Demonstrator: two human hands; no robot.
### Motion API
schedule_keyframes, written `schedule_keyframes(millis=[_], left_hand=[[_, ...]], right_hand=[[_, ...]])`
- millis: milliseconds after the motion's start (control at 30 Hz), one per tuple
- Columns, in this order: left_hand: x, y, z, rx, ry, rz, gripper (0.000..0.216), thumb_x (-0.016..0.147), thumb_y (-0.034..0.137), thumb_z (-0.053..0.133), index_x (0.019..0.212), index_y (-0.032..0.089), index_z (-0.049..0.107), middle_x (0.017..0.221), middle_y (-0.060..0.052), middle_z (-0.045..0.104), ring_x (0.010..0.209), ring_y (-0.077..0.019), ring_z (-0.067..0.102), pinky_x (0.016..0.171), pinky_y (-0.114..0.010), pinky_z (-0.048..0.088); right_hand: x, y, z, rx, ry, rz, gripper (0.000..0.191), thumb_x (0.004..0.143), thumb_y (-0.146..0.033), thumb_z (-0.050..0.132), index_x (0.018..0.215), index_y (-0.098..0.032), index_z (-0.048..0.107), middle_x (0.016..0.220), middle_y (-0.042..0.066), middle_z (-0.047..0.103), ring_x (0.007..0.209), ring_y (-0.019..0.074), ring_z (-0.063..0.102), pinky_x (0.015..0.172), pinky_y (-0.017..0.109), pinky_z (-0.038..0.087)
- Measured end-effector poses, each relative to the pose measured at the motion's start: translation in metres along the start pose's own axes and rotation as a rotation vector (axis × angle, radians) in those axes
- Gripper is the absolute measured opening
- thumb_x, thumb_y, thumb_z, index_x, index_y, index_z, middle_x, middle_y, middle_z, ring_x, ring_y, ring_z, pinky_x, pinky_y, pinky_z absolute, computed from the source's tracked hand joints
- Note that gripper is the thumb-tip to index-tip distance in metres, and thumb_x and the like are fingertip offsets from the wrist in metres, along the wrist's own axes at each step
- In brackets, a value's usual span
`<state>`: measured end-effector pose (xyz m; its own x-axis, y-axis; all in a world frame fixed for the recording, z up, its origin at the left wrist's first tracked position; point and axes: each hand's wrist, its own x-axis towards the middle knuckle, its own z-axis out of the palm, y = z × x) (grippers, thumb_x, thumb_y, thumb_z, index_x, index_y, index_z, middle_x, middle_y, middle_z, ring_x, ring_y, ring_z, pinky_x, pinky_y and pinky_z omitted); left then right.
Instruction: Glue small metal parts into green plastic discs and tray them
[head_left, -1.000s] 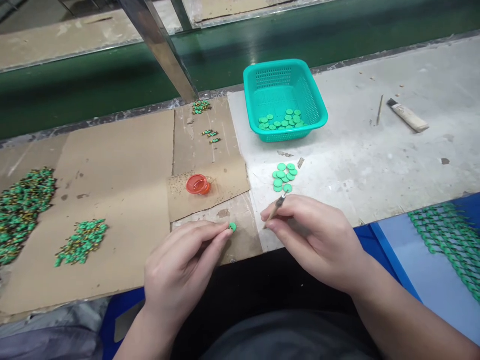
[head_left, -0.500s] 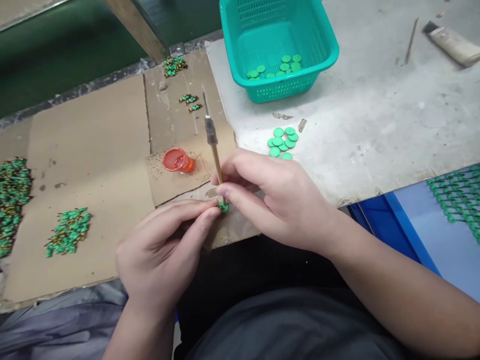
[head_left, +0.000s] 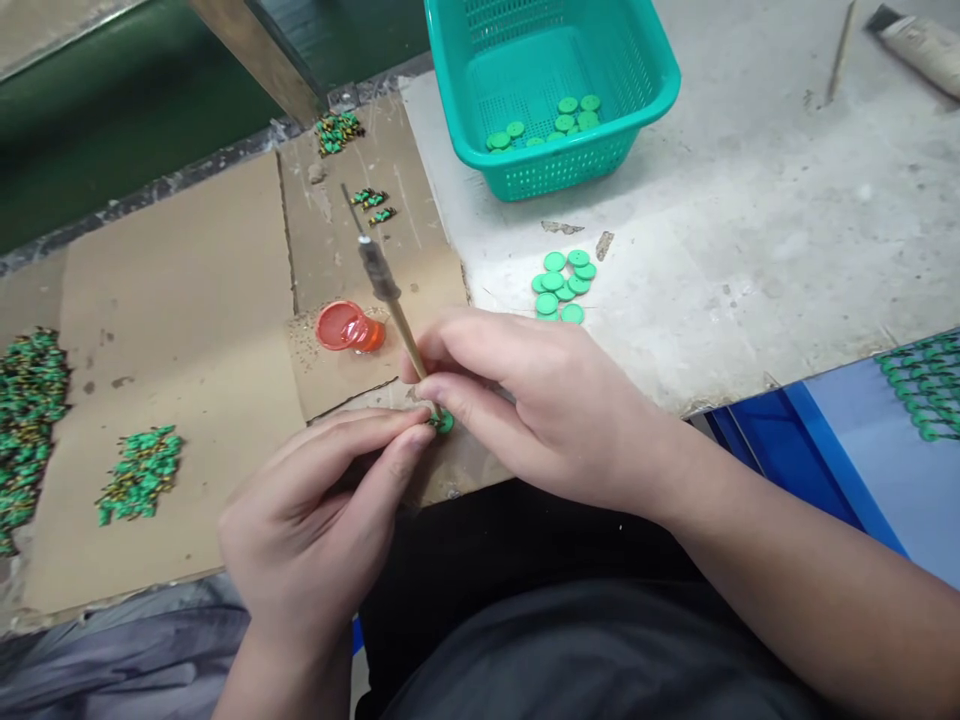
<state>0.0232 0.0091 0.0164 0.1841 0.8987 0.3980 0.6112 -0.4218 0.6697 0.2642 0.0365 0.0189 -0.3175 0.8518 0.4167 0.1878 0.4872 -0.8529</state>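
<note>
Tube [head_left: 921, 52] nr thin stick [head_left: 841, 54], far R.

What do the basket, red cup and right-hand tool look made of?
Basket: almost certainly plastic, soft sheen; moulded rim, perforated walls.
Red cup: probably plastic, glossy and translucent; bright highlights, orange glow through the wall.
Tool: handle likely wood or bamboo, from its tan colour, fairly smooth; needle-thin grey tip maybe metal, finish too small to tell.
</note>
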Motion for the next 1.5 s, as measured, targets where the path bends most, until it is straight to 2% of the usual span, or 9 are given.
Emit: schedule_keyframes(millis=[233, 400, 567, 700, 833, 1033, 1133, 1367, 1500], left_hand=[[-0.001, 0.0, -0.001, 0.033, 0.013, 0.041, 0.024, 0.095, 0.017, 0.096, 0.11, 0.036, 0.095, 0.108, 0.004, 0.093, 0.096, -0.021, 0.089, 0.094, -0.033, 0.075], [-0.004, 0.001, 0.0, 0.046, 0.03, -0.015, 0.017, 0.098, 0.023, 0.094, 0.11, 0.036, 0.095, 0.113, 0.002, 0.093, 0.104, -0.0261, 0.09, 0.103, -0.043, 0.077], [-0.005, 0.002, 0.0, 0.07, 0.037, 0.04, 0.017, 0.098, 0.02, 0.094, 0.108, 0.034, 0.094, 0.107, 0.002, 0.092, 0.096, -0.023, 0.09, 0.097, -0.039, 0.077], [-0.005, 0.002, -0.001, 0.091, -0.008, 0.053, 0.018, 0.101, 0.018, 0.09, 0.111, 0.033, 0.091, 0.111, 0.002, 0.092, 0.1, -0.0228, 0.09, 0.102, -0.04, 0.075], [-0.004, 0.003, -0.001, 0.083, -0.041, 0.055, 0.022, 0.104, 0.015, 0.087, 0.114, 0.034, 0.089, 0.111, 0.002, 0.092, 0.102, -0.0235, 0.089, 0.101, -0.042, 0.074], [-0.003, 0.005, 0.001, 0.078, -0.037, 0.113, 0.028, 0.102, 0.011, 0.088, 0.117, 0.035, 0.089, 0.113, 0.004, 0.092, 0.1, -0.0203, 0.088, 0.098, -0.036, 0.072], [-0.002, 0.006, 0.001, 0.095, -0.033, 0.112, 0.028, 0.102, 0.011, 0.088, 0.116, 0.035, 0.089, 0.111, 0.006, 0.091, 0.098, -0.0181, 0.087, 0.097, -0.034, 0.072], [-0.003, 0.004, 0.0, 0.101, -0.025, 0.116, 0.027, 0.103, 0.014, 0.088, 0.117, 0.037, 0.09, 0.11, 0.006, 0.092, 0.098, -0.0212, 0.089, 0.095, -0.038, 0.074], [-0.004, 0.002, 0.001, 0.112, -0.016, 0.13, 0.029, 0.102, 0.013, 0.088, 0.118, 0.037, 0.089, 0.111, 0.006, 0.091, 0.099, -0.0213, 0.088, 0.095, -0.038, 0.073]], right_hand=[[0.005, -0.007, -0.007, 0.04, -0.087, 0.035, 0.011, 0.121, -0.02, 0.055, 0.119, -0.023, 0.065, 0.118, 0.002, 0.082, 0.108, 0.0169, 0.079, 0.093, 0.026, 0.056], [0.01, -0.007, -0.007, -0.005, -0.179, 0.016, 0.019, 0.119, -0.015, 0.049, 0.127, -0.023, 0.064, 0.121, 0.004, 0.082, 0.111, 0.0216, 0.078, 0.093, 0.031, 0.057], [0.013, -0.007, -0.005, 0.0, -0.216, 0.006, 0.027, 0.117, -0.011, 0.045, 0.127, -0.024, 0.066, 0.132, 0.006, 0.084, 0.122, 0.023, 0.08, 0.101, 0.034, 0.06], [0.013, -0.005, -0.002, -0.015, -0.208, 0.008, 0.026, 0.117, -0.011, 0.047, 0.124, -0.027, 0.066, 0.133, 0.005, 0.085, 0.124, 0.0223, 0.081, 0.104, 0.033, 0.061], [0.008, -0.003, 0.001, -0.051, -0.192, -0.019, 0.025, 0.119, -0.014, 0.046, 0.129, -0.024, 0.066, 0.126, 0.006, 0.084, 0.116, 0.0212, 0.082, 0.097, 0.031, 0.061], [-0.01, -0.002, 0.001, 0.005, 0.003, -0.032, 0.017, 0.12, -0.017, 0.054, 0.128, -0.027, 0.064, 0.123, 0.002, 0.083, 0.109, 0.0183, 0.08, 0.098, 0.032, 0.063], [-0.013, -0.001, 0.001, 0.003, -0.045, -0.027, 0.018, 0.12, -0.016, 0.054, 0.13, -0.027, 0.064, 0.122, 0.003, 0.082, 0.111, 0.0192, 0.08, 0.099, 0.033, 0.064], [-0.011, -0.001, 0.001, -0.035, -0.096, -0.02, 0.017, 0.121, -0.019, 0.052, 0.131, -0.027, 0.064, 0.118, 0.004, 0.082, 0.104, 0.0195, 0.079, 0.093, 0.032, 0.062], [-0.011, -0.001, 0.001, -0.036, -0.132, -0.009, 0.016, 0.122, -0.02, 0.053, 0.131, -0.026, 0.064, 0.123, 0.007, 0.084, 0.112, 0.0222, 0.081, 0.098, 0.034, 0.063]])
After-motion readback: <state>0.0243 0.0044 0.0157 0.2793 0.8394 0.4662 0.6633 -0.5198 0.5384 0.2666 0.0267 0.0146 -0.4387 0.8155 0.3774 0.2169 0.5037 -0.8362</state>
